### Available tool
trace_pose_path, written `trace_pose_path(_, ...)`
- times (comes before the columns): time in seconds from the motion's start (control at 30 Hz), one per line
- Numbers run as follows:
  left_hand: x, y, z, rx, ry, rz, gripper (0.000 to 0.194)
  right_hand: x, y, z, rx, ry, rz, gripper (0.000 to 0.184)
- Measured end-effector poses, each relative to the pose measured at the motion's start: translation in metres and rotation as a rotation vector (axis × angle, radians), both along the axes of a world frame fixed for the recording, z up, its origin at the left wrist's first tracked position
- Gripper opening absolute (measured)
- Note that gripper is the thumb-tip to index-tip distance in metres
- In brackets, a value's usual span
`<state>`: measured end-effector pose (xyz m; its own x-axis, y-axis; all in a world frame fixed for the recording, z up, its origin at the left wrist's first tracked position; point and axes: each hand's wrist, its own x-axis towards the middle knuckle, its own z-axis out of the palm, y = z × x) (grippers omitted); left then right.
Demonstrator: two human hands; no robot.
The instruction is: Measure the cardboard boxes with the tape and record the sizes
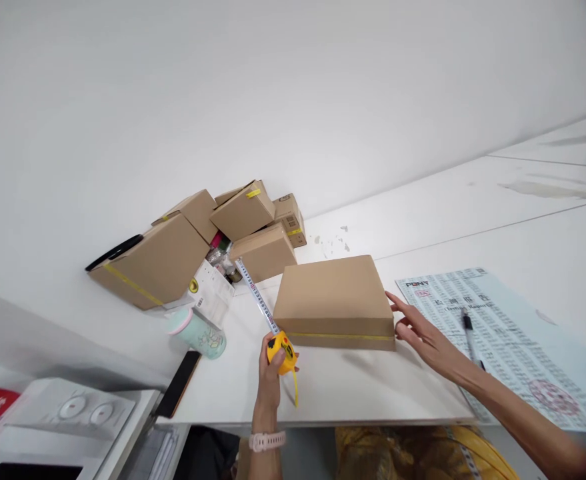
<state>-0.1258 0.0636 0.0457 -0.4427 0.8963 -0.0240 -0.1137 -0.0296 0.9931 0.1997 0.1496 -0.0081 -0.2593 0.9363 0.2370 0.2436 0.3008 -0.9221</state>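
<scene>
A flat cardboard box (333,297) with a yellow tape strip lies on the white table (373,387). My left hand (269,370) is closed round a yellow tape measure (282,353). Its white blade (257,299) runs out along the box's left side toward the back. My right hand (417,330) is open, with fingertips resting against the box's right side.
A pile of several cardboard boxes (183,247) sits at the back left against the wall. A mint cup (197,331) and a black phone (179,392) lie near the left edge. A printed sheet (513,333) with a pen (470,333) lies to the right.
</scene>
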Motion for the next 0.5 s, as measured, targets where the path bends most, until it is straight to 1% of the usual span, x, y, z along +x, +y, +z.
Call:
trace_pose_path(0.07,-0.001,-0.003,0.005,0.010,-0.010,-0.030,0.069,0.001,0.000,0.015,0.082,-0.011,-0.038,0.063)
trace_pose_path(0.13,0.000,-0.006,0.014,0.030,-0.015,-0.054,0.076,0.004,0.001,0.037,0.142,-0.029,-0.096,0.062)
trace_pose_path(0.23,0.003,-0.009,0.031,0.083,-0.031,-0.111,0.080,0.009,0.007,0.072,0.155,-0.129,-0.277,0.053)
trace_pose_path(0.3,0.008,-0.010,0.042,0.108,-0.049,-0.154,0.076,0.011,0.015,0.090,0.146,-0.202,-0.395,0.048)
trace_pose_path(0.33,0.012,-0.010,0.047,0.110,-0.054,-0.168,0.074,0.012,0.021,0.096,0.162,-0.225,-0.428,0.045)
trace_pose_path(0.4,0.020,-0.015,0.055,0.093,-0.038,-0.169,0.078,0.011,0.033,0.106,0.243,-0.242,-0.431,0.039)
trace_pose_path(0.5,0.037,-0.031,0.060,0.061,0.015,-0.183,0.089,0.008,0.050,0.114,0.366,-0.277,-0.321,0.030)
